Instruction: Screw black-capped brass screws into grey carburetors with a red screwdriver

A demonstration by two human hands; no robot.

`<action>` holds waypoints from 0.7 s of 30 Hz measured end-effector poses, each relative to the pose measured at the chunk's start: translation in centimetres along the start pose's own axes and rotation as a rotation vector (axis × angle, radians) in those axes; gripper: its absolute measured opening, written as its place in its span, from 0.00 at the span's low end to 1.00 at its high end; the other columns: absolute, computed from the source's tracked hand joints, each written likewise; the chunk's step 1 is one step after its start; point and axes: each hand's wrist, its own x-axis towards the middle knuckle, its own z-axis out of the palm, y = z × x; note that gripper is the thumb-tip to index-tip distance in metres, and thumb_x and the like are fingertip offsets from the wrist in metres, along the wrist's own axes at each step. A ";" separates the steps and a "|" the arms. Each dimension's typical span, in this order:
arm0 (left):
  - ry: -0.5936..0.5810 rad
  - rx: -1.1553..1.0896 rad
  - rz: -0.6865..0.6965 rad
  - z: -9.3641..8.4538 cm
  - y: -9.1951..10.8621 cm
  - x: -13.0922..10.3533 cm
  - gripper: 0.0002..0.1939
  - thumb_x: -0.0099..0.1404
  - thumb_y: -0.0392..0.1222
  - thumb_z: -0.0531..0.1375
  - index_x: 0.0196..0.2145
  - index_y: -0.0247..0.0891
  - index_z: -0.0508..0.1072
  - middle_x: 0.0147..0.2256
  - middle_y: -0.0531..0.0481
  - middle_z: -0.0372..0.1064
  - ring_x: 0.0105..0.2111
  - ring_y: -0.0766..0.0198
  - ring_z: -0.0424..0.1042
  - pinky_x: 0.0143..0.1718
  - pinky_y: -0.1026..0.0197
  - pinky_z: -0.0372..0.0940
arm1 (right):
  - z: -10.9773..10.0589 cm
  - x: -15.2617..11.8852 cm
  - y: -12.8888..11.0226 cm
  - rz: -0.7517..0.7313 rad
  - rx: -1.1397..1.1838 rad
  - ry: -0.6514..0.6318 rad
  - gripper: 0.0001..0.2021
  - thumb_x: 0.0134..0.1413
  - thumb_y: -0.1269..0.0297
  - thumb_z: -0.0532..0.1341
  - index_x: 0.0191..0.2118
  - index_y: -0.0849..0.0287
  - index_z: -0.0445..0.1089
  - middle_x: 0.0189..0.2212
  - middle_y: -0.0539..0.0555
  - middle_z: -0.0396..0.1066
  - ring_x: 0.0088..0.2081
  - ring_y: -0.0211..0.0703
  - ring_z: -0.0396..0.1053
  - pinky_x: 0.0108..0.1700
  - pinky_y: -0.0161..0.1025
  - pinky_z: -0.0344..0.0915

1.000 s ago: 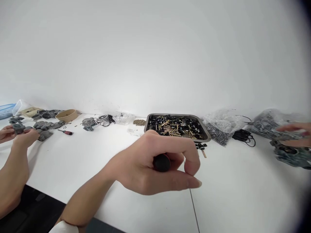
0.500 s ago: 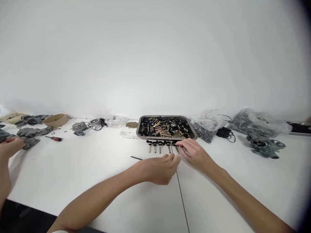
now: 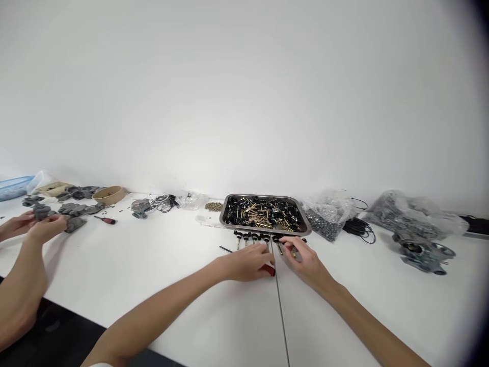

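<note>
My left hand (image 3: 250,262) is closed over a red-handled screwdriver (image 3: 268,270); its dark shaft points out to the left past my knuckles. Just right of it, my right hand (image 3: 303,257) pinches at a black-headed brass part (image 3: 279,246) at the right of a row. Other such parts (image 3: 246,239) lie side by side in front of the metal tray (image 3: 267,232), heads toward the tray and brass stems toward me. The tray holds a heap of black and brass parts (image 3: 262,211). My left fingers hide some stems.
Plastic bags of small metal parts (image 3: 326,219) and black rings (image 3: 357,228) lie right of the tray, with a grey metal casting (image 3: 424,255) beyond. At left are brass bits (image 3: 214,206), a round tan container (image 3: 109,195), another screwdriver (image 3: 106,220) and a co-worker's hands (image 3: 48,227).
The view has shifted left, bringing more of the co-worker's arms and a blue container into sight. My left hand has tilted, and the red handle now shows beneath it.
</note>
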 end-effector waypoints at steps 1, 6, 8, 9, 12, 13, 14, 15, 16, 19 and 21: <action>0.013 -0.014 -0.025 -1.0 -0.5 -0.5 0.13 0.67 0.43 0.57 0.48 0.38 0.69 0.46 0.43 0.64 0.47 0.58 0.65 0.48 0.58 0.63 | 0.1 -0.1 0.1 0.011 0.008 -0.005 0.11 0.66 0.60 0.52 0.48 0.55 0.65 0.36 0.54 0.68 0.38 0.42 0.69 0.42 0.39 0.68; 0.212 0.035 -0.307 -8.1 -6.6 -4.3 0.16 0.69 0.46 0.54 0.51 0.37 0.69 0.52 0.42 0.64 0.51 0.58 0.65 0.55 0.53 0.63 | 0.5 -0.4 0.3 0.052 0.027 -0.041 0.12 0.67 0.58 0.51 0.49 0.54 0.65 0.35 0.54 0.67 0.38 0.42 0.68 0.41 0.40 0.67; 0.352 0.121 -0.503 -11.0 -9.9 -6.9 0.15 0.69 0.42 0.54 0.51 0.34 0.68 0.53 0.40 0.63 0.55 0.56 0.63 0.60 0.49 0.59 | 0.5 -0.4 0.3 0.060 0.030 -0.061 0.12 0.67 0.58 0.50 0.49 0.54 0.65 0.36 0.54 0.67 0.39 0.42 0.68 0.42 0.40 0.67; 0.426 0.173 -0.610 -12.1 -11.5 -8.5 0.15 0.69 0.42 0.55 0.51 0.33 0.68 0.53 0.39 0.63 0.56 0.54 0.62 0.61 0.47 0.58 | 0.5 -0.4 0.3 0.060 0.032 -0.068 0.12 0.67 0.58 0.50 0.48 0.54 0.66 0.37 0.54 0.67 0.39 0.43 0.68 0.42 0.40 0.67; 0.617 0.318 -0.912 -14.0 -15.1 -13.6 0.22 0.68 0.48 0.58 0.55 0.34 0.66 0.56 0.41 0.62 0.56 0.50 0.64 0.57 0.41 0.62 | 0.5 -0.3 0.2 0.063 0.036 -0.083 0.12 0.67 0.58 0.50 0.49 0.53 0.66 0.37 0.54 0.68 0.40 0.43 0.68 0.43 0.41 0.68; 0.663 0.357 -1.007 -14.1 -15.9 -15.2 0.23 0.67 0.48 0.59 0.56 0.34 0.66 0.57 0.41 0.62 0.55 0.49 0.64 0.56 0.41 0.64 | 0.5 -0.3 0.2 0.064 0.038 -0.088 0.12 0.67 0.58 0.50 0.49 0.53 0.66 0.38 0.54 0.68 0.40 0.43 0.69 0.43 0.41 0.68; 0.691 0.383 -1.098 -13.9 -16.6 -16.8 0.22 0.67 0.48 0.59 0.55 0.36 0.66 0.56 0.40 0.62 0.55 0.51 0.65 0.55 0.42 0.65 | 0.5 -0.3 0.2 0.065 0.040 -0.096 0.12 0.67 0.58 0.50 0.49 0.53 0.66 0.38 0.54 0.68 0.40 0.43 0.69 0.43 0.41 0.68; 0.697 0.402 -1.152 -13.6 -17.3 -18.1 0.22 0.68 0.48 0.59 0.55 0.35 0.66 0.57 0.42 0.62 0.55 0.50 0.65 0.56 0.44 0.64 | 0.5 -0.3 0.2 0.066 0.043 -0.104 0.13 0.67 0.58 0.50 0.49 0.53 0.66 0.37 0.55 0.69 0.39 0.43 0.69 0.42 0.41 0.68; 0.692 0.410 -1.202 -13.2 -17.9 -19.3 0.22 0.67 0.47 0.59 0.56 0.36 0.66 0.57 0.41 0.61 0.55 0.50 0.65 0.56 0.43 0.64 | 0.6 -0.2 0.2 0.067 0.045 -0.111 0.13 0.67 0.58 0.50 0.49 0.54 0.67 0.37 0.55 0.69 0.38 0.43 0.69 0.42 0.41 0.68; 0.631 0.375 -1.305 -11.9 -19.7 -21.4 0.25 0.67 0.49 0.59 0.58 0.36 0.64 0.59 0.40 0.59 0.57 0.48 0.63 0.57 0.40 0.63 | 0.5 -0.1 0.2 0.072 0.051 -0.124 0.13 0.67 0.58 0.49 0.49 0.55 0.67 0.36 0.54 0.69 0.36 0.42 0.69 0.40 0.40 0.68; 0.604 0.344 -1.342 -11.2 -20.9 -21.8 0.26 0.67 0.50 0.58 0.59 0.37 0.62 0.59 0.39 0.57 0.58 0.44 0.60 0.57 0.37 0.61 | 0.5 -0.1 0.2 0.076 0.053 -0.130 0.14 0.67 0.59 0.49 0.48 0.55 0.67 0.36 0.55 0.68 0.35 0.41 0.68 0.38 0.39 0.68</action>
